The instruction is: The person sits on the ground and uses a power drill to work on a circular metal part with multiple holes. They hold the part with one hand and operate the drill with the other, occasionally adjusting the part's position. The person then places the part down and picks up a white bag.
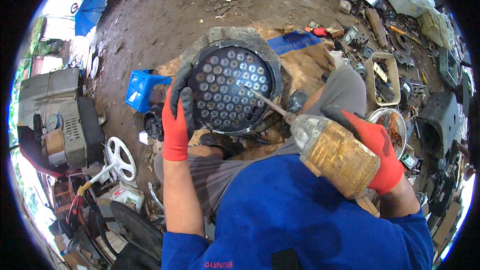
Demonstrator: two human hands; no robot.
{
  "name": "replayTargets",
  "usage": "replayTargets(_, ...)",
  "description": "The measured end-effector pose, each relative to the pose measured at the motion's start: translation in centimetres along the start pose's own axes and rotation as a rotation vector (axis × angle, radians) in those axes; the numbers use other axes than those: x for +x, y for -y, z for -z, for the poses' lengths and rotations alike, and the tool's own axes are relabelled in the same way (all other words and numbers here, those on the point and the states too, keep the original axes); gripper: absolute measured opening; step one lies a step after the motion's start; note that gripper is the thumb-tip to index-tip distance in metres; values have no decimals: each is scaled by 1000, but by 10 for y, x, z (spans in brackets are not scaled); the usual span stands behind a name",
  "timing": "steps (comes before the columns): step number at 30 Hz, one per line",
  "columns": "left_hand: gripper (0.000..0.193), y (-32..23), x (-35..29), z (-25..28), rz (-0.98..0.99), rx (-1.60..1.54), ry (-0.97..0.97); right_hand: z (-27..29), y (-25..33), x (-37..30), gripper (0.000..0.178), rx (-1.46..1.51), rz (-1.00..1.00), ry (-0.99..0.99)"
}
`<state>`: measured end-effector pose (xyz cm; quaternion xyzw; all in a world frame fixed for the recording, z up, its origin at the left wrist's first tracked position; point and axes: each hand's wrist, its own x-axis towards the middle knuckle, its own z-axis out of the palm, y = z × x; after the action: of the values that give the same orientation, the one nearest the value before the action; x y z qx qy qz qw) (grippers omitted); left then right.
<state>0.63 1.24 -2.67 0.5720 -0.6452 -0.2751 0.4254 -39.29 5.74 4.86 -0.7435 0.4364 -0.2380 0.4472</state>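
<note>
A round black lamp head (232, 92) with rows of small clear lenses rests tilted on a wooden block (220, 34) in front of me. My left hand (178, 120), in a red and black glove, grips its left rim. In my right hand (372, 142), gloved alike, is a worn yellow power drill (340, 157) with a grey nose. Its long bit (270, 103) points up and left, the tip at the lens face right of centre; whether it touches a screw there I cannot make out. The drill's body hides part of my right fingers.
Cardboard (305, 65) lies under the block. A blue plastic stool (142, 90) stands left, above a white wheel (121, 159). To the right are a tan bin of parts (385, 97), a metal bowl of reddish wire (392, 125) and a dark speaker-like box (440, 125).
</note>
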Motion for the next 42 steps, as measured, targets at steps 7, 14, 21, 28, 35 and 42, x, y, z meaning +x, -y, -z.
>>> replayTargets(7,39,-5,0,1,-15,6,28,-2,-19,-12,86,99,-57,-91)
replayTargets(14,40,-4,0,1,-31,30,35,3,-15,-9,86,139,-80,-41)
replayTargets(21,38,0,-6,-2,32,-19,19,-5,-9,7,88,90,9,-73)
replayTargets(28,41,22,-19,1,96,8,-17,-19,7,33,82,212,52,-63)
replayTargets(35,44,28,-23,0,55,52,-40,-19,18,43,78,211,13,-89)
replayTargets(42,46,30,-18,1,-40,53,12,-18,18,51,80,5,63,-96)
